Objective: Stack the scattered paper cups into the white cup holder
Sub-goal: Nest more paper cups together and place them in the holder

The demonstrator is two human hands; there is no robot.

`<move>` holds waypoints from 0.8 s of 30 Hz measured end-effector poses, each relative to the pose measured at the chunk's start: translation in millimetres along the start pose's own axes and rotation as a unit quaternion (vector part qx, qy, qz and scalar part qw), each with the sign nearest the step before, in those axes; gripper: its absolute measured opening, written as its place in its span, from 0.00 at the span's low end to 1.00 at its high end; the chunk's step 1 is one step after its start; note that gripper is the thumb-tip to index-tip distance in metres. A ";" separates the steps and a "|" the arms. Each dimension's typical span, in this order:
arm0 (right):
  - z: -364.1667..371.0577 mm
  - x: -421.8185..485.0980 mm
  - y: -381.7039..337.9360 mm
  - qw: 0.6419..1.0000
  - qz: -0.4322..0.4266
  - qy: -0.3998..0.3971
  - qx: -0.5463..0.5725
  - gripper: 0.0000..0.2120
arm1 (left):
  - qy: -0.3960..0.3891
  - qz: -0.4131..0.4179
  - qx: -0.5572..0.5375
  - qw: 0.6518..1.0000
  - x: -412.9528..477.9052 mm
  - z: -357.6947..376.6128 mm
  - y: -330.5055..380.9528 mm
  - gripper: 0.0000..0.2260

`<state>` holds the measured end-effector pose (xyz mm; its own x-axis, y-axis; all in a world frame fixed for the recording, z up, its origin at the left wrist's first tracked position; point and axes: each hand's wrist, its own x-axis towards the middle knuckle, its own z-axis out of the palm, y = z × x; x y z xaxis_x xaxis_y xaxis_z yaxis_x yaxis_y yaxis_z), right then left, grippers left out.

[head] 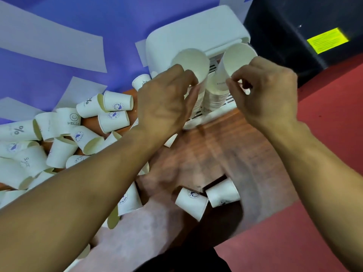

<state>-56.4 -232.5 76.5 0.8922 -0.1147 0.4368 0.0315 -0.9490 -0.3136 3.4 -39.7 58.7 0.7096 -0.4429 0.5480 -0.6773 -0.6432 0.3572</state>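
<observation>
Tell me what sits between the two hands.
In the head view, a stack of nested paper cups stands in the white cup holder, between the left hand and the right hand.

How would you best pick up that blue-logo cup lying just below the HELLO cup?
Probably from above, pinching the blue-logo cup across its side wall near the rim. It lies on its side atop the pile, mouth open toward the lower right, wall exposed.
</observation>
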 end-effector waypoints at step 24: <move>52.0 6.1 15.7 0.989 -0.022 -0.113 -0.097 0.11 | -0.133 0.035 0.065 0.988 -22.3 35.7 -20.7 0.11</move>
<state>-27.0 -232.9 30.4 0.9703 -0.0245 0.2408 0.0051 -0.9926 -0.1216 8.5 -38.8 12.1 0.7002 -0.6261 0.3431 -0.7076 -0.6726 0.2167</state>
